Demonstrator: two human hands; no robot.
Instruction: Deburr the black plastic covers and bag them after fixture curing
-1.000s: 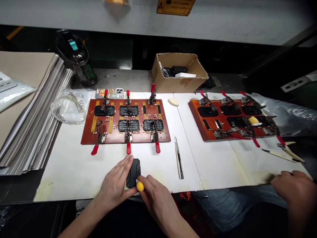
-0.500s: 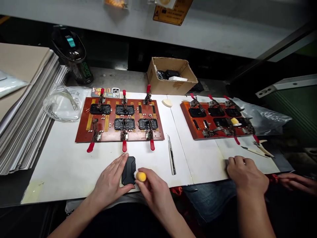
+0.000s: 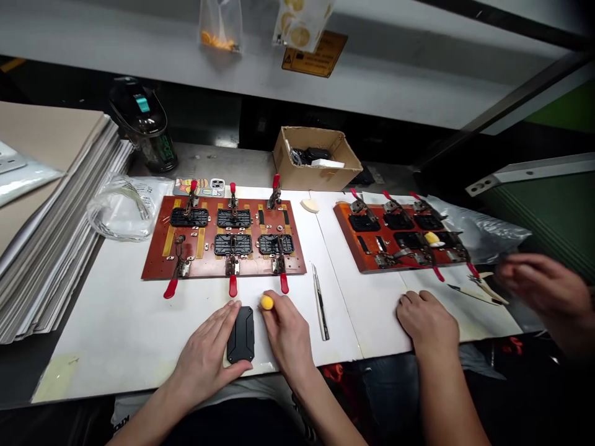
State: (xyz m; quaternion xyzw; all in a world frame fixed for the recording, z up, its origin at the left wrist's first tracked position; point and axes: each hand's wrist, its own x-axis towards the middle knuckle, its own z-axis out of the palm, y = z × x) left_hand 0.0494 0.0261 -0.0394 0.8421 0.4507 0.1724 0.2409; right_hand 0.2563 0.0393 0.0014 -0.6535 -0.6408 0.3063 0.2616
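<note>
head-worn view, forward and down onto the white-covered workbench [image 3: 106,328]

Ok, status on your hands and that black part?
Left hand flat against black part. Right hand pinching yellow pad, just off it. Red clamp handles ahead, not touching.

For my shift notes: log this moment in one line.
left hand: against black casing | right hand: holding yellow object

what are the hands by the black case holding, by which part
The right hand pinches a small yellow applicator at its right end with the fingertips; the left hand only rests against the left edge of the black rectangular case.
</note>
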